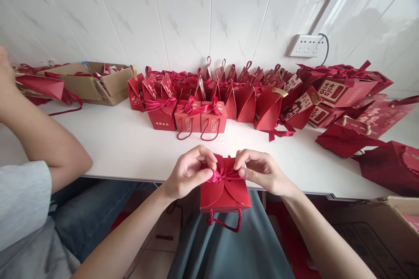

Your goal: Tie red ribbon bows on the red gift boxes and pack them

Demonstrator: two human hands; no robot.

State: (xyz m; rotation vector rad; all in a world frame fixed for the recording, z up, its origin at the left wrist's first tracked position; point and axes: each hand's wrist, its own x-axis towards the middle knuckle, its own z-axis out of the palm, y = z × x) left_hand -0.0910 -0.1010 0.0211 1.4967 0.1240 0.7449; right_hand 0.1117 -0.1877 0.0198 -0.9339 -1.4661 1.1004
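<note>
A small red gift box (225, 196) with a rope handle hangs over the table's front edge, above my lap. Across its top runs a red satin ribbon (224, 175) gathered in a bow. My left hand (193, 170) pinches the bow's left side between thumb and fingers. On the opposite side, my right hand (258, 170) pinches the ribbon in the same way. The rope handle (229, 225) dangles from the box's near side. The fingertips partly cover the ribbon's ends.
Rows of red gift boxes (214, 117) stand along the wall. More boxes are stacked at right (347, 91). An open cardboard box (111, 83) sits at the back left. A co-worker's arm (49, 139) rests at the left. Another carton (369, 231) is low on the right.
</note>
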